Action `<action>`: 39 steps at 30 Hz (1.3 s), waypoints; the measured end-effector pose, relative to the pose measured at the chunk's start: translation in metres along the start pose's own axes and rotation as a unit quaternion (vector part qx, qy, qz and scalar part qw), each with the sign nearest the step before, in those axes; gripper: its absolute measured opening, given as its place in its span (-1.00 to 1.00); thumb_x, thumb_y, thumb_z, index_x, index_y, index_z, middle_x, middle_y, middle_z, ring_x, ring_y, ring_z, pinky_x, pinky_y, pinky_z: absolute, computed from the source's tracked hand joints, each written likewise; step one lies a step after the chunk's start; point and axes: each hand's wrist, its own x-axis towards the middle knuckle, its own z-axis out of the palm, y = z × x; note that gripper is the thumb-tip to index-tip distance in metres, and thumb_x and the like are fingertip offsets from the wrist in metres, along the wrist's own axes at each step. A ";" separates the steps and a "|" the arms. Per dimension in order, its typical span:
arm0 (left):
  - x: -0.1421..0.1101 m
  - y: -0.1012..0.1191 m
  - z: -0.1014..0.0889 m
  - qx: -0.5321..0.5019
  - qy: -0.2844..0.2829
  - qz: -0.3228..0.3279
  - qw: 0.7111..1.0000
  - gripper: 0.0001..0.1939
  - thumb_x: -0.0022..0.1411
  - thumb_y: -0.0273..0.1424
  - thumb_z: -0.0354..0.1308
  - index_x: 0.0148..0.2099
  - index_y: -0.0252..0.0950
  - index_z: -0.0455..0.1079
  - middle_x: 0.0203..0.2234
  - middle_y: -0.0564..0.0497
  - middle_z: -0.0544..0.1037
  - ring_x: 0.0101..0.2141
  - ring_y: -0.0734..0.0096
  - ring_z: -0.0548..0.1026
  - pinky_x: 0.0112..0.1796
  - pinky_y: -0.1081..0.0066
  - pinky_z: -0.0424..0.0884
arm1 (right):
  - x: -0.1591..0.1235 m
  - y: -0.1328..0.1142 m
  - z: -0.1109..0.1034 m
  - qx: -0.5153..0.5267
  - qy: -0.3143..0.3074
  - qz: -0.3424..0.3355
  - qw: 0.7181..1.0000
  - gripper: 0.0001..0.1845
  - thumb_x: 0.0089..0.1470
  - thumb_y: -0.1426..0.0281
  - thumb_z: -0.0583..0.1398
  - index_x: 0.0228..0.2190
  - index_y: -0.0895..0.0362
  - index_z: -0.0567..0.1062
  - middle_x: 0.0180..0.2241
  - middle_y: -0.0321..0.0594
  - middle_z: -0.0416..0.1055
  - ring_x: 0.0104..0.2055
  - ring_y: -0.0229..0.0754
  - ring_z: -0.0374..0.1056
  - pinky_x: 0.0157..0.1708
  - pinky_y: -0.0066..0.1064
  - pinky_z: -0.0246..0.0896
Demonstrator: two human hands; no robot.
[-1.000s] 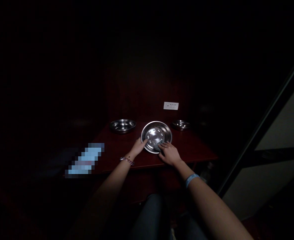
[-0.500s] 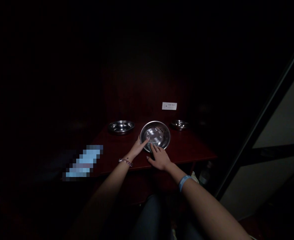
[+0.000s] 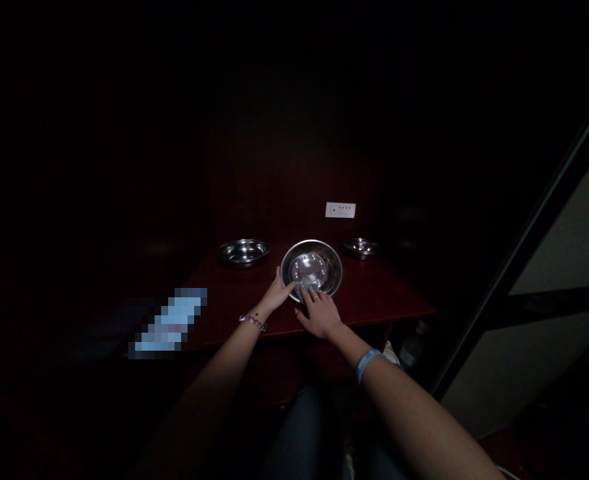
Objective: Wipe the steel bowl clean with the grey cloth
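Observation:
A shiny steel basin (image 3: 310,267) is tilted up on the dark red table, its inside facing me. My left hand (image 3: 275,293) grips its left rim, thumb on the inner side and the other fingers mostly hidden behind. Over the near inner wall, my right hand (image 3: 319,313) presses a small grey cloth (image 3: 299,291) under its fingertips. The cloth is mostly covered by those fingers, so its full shape cannot be made out.
On the dark red table (image 3: 374,293), one steel basin (image 3: 244,252) sits at left and a smaller steel dish (image 3: 361,248) at right. A white socket plate (image 3: 341,211) is on the back wall. A bottle (image 3: 413,347) stands low at right. A blurred bright patch (image 3: 169,323) lies at left.
My right hand has moved left with the cloth, from the basin's lower right inner wall to its near lower left, then stayed about there. My left hand keeps its hold on the rim.

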 end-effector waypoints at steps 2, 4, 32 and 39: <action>0.001 0.000 -0.001 -0.012 0.000 -0.010 1.000 -0.24 0.13 -0.35 0.21 0.33 -0.38 0.06 0.19 -0.28 0.38 0.25 0.03 0.30 0.30 0.03 0.10 | -0.001 0.001 -0.001 -0.014 0.013 -0.009 1.000 -0.27 0.34 0.07 -0.07 0.38 0.18 0.04 0.33 0.07 0.17 0.33 0.12 0.12 0.27 -0.06 -0.05; 0.001 0.002 -0.001 -0.023 0.002 -0.018 1.000 -0.27 0.11 -0.40 0.19 0.31 -0.36 0.09 0.17 -0.26 0.40 0.25 0.05 0.32 0.30 0.05 0.10 | -0.002 0.003 -0.002 -0.029 0.025 -0.014 0.999 -0.32 0.36 0.08 -0.11 0.37 0.14 0.10 0.30 0.04 0.24 0.30 0.09 0.16 0.28 -0.05 -0.09; 0.001 0.012 -0.003 -0.029 0.028 -0.008 0.999 -0.38 0.15 -0.40 0.18 0.26 -0.33 0.26 0.14 -0.17 0.48 0.17 0.09 0.41 0.28 0.06 0.17 | 0.002 0.033 -0.026 -0.091 0.040 0.035 0.994 -0.40 0.24 0.26 0.05 0.25 0.21 0.34 0.29 0.03 0.25 0.42 0.16 -0.08 0.38 0.05 -0.67; 0.001 0.011 -0.003 -0.025 0.037 -0.027 0.999 -0.41 0.19 -0.30 0.19 0.25 -0.31 0.28 0.10 -0.18 0.51 0.18 0.04 0.41 0.27 0.03 0.20 | 0.000 0.024 -0.021 -0.083 0.017 0.023 0.996 -0.34 0.23 0.19 0.07 0.26 0.26 0.31 0.28 0.11 0.26 0.39 0.14 -0.01 0.39 0.00 -0.52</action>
